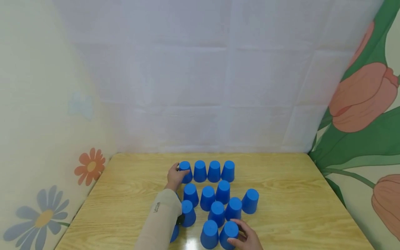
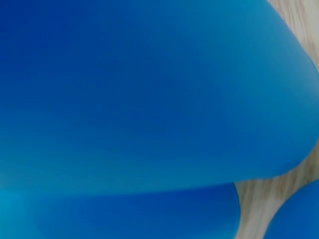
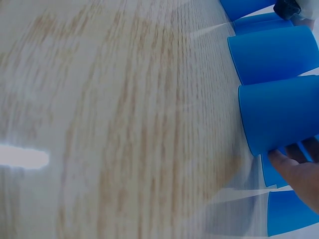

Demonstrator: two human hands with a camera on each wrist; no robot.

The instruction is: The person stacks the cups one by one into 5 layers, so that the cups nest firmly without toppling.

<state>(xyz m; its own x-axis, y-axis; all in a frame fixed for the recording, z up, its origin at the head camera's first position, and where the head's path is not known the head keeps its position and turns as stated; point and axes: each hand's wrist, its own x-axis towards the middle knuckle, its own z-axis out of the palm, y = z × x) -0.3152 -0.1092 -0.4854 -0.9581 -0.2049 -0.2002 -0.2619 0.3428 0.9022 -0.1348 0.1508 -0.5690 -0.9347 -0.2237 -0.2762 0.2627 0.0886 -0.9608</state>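
Several blue plastic cups stand upside down on the table in loose rows. At the back row's left end, my left hand grips a blue cup, thumb on its near side. In front, my right hand holds another blue cup between thumb and fingers, right beside a neighbouring cup. The right wrist view shows that hand with its thumb at the rim of a cup. A cup wall fills the left wrist view, hiding the left fingers.
Three more cups line the back row beside the left hand. Between the hands stand several cups, and one cup sits apart on the right. My left sleeve partly covers cups at the left. Wood-grain table extends to both sides.
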